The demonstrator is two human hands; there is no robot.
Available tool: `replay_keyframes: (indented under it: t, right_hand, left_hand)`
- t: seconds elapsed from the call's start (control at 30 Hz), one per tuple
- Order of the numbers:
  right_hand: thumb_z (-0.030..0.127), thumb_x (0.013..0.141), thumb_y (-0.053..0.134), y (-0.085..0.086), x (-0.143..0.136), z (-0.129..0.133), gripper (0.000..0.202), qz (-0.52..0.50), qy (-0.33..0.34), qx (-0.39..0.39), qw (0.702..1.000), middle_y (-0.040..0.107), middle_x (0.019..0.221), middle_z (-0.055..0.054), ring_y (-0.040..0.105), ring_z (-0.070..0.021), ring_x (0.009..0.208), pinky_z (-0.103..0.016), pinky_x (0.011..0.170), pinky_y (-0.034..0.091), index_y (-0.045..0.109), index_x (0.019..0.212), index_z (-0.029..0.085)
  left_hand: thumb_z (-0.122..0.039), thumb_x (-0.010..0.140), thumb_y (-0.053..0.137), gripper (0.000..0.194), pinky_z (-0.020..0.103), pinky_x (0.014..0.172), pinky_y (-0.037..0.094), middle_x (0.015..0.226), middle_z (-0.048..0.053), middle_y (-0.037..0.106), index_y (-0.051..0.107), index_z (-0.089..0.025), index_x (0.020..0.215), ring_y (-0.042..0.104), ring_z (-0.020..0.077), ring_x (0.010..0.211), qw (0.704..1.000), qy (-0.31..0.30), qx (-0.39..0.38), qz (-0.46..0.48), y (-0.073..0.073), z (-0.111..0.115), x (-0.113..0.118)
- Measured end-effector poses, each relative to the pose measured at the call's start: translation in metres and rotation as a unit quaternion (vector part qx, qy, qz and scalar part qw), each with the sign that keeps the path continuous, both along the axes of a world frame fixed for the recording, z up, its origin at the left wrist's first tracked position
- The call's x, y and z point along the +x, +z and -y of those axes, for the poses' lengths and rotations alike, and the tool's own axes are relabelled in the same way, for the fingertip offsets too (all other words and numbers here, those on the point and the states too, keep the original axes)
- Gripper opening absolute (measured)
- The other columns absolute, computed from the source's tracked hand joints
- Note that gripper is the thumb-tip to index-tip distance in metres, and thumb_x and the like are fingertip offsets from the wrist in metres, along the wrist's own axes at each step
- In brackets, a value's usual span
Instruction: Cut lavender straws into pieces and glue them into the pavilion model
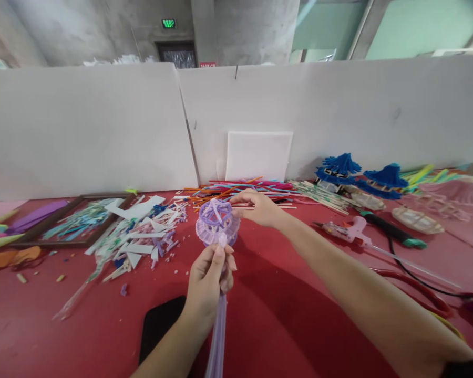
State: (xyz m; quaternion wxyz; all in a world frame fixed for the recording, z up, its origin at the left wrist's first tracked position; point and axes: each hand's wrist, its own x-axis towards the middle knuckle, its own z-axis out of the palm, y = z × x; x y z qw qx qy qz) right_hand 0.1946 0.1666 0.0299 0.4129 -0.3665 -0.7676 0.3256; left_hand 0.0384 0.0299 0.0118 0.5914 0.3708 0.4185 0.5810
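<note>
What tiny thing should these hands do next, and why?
Maybe steady the round purple piece with the right hand, which reaches to its rim, because the left hand is busy pinching the lilac strips, whose top end overlaps the piece in this view.

Clock centred on the openwork piece [214,211]: violet bands, paler lilac rim, whitish crossing strips. Six o'clock: strand bundle [218,336], pale lilac. Beneath: tabletop [276,310], plain red. Seven: flat slab [160,320], black. Nine: frame [49,243], brown, around strips [76,219] in aqua, green and blue. Twelve: partition [208,105], plain white. One: thin stems [244,186], mixed red, orange and light blue. Two: cone-topped pieces [342,165], deep blue. Three: glue gun [357,232], pale pink; tool handle [390,228], black with green ends. Half past eleven: exit sign [168,23], bright green.
</note>
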Motion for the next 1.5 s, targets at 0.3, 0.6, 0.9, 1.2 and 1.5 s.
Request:
replay_keyframes:
  t: [0.3, 0.6, 0.9, 1.2, 1.5]
  right_hand:
    - [0.036, 0.07, 0.078, -0.011, -0.012, 0.0, 0.016, 0.05, 0.034, 0.049, 0.997, 0.065, 0.09, -0.005, 0.06, -0.0203, 0.091, -0.038, 0.089, 0.045, 0.074, 0.07, 0.02]
    - [0.046, 0.078, 0.069, -0.019, 0.004, 0.044, 0.027, 0.053, -0.083, 0.052, 0.994, 0.05, 0.083, -0.004, 0.051, -0.0196, 0.084, -0.038, 0.081, 0.042, 0.075, 0.071, 0.021]
    - [0.023, 0.085, 0.063, -0.02, 0.005, 0.113, 0.023, 0.152, -0.211, 0.144, 0.955, 0.044, 0.077, -0.004, 0.043, -0.0191, 0.077, -0.032, 0.068, 0.038, 0.069, 0.063, 0.02]
    - [0.022, 0.087, 0.056, 0.006, 0.01, 0.166, 0.02, 0.226, -0.193, 0.249, 0.922, 0.057, 0.081, -0.007, 0.048, -0.0198, 0.075, -0.035, 0.069, 0.04, 0.067, 0.071, 0.018]
    - [0.026, 0.089, 0.059, 0.087, 0.025, 0.133, 0.019, 0.005, -0.015, 0.071, 0.997, 0.071, 0.095, -0.001, 0.066, -0.0131, 0.086, -0.023, 0.072, 0.051, 0.069, 0.104, 0.023]
  left_hand:
    - [-0.049, 0.07, 0.074, 0.038, 0.016, 0.035, 0.023, 0.057, -0.006, 0.055, 0.059, -0.015, 0.077, 0.032, 0.0002, 0.034, 0.999, -0.014, -0.02, 0.03, -0.006, -0.002, -0.003]
    - [-0.048, 0.071, 0.074, 0.036, 0.015, 0.035, 0.025, 0.058, -0.005, 0.057, 0.061, -0.015, 0.077, 0.033, 0.0005, 0.034, 1.0, 0.002, -0.006, 0.03, 0.0, 0.001, 0.0]
    - [-0.045, 0.069, 0.076, 0.034, 0.013, 0.034, 0.026, 0.059, -0.005, 0.058, 0.064, -0.014, 0.078, 0.037, 0.0, 0.033, 0.999, 0.025, 0.01, 0.034, 0.0, -0.003, -0.005]
    - [-0.043, 0.055, 0.085, 0.04, 0.01, 0.028, 0.024, 0.052, -0.005, 0.059, 0.065, -0.014, 0.074, 0.033, -0.0009, 0.029, 0.997, -0.035, -0.064, 0.021, 0.042, 0.006, -0.018]
    - [-0.041, 0.071, 0.077, 0.026, 0.009, 0.026, 0.025, 0.054, -0.005, 0.061, 0.067, -0.017, 0.075, 0.029, -0.0016, 0.028, 0.964, -0.25, -0.088, 0.035, 0.086, 0.016, -0.011]
